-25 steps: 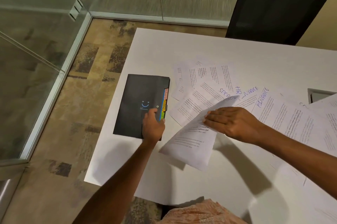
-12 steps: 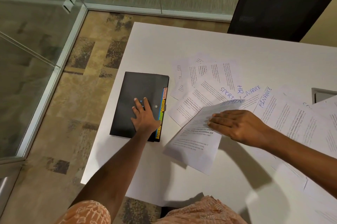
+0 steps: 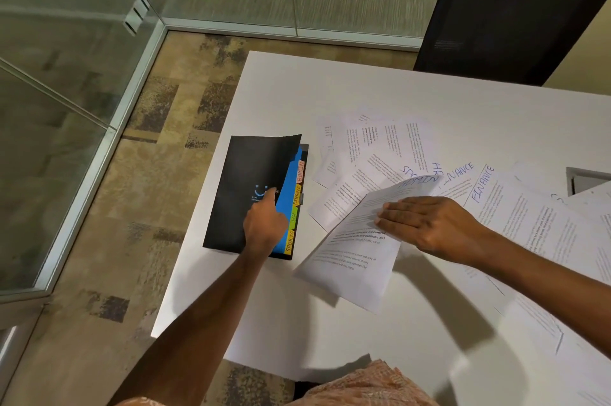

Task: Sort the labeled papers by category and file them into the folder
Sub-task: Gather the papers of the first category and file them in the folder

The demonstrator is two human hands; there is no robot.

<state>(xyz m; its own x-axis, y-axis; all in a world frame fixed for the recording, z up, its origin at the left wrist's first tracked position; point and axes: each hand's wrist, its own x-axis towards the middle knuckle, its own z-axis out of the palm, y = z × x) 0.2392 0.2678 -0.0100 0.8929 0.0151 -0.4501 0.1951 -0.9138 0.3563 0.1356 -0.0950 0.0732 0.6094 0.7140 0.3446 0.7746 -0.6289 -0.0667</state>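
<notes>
Near the white table's point(image 3: 330, 88) left edge, head view:

Folder point(image 3: 244, 194): lying at about 9 o'clock from the paper spread, black cover lifting along its right edge, showing a blue divider point(image 3: 288, 203) and coloured tabs point(image 3: 296, 207) reading ADMIN, FINANCE, HR, SPORTS.

Left hand point(image 3: 266, 227): pressing on the cover's lower right part, forefinger stretching toward 12 o'clock beside the printed smile; fingers otherwise curling, gripping nothing that can be made out, thumb hidden.

Right hand point(image 3: 426, 223): lying flat and spread wide, palm down, pinning the ADMIN sheet point(image 3: 350, 260).

ADMIN sheet: slanting from 1 o'clock to 7 o'clock, just right of the folder, overlapping the other papers.

Loose papers point(image 3: 515, 223): fanning out toward 3 o'clock, showing handwritten HR and FINANCE headings.

Chair point(image 3: 509, 15): standing at 1 o'clock behind the table.
</notes>
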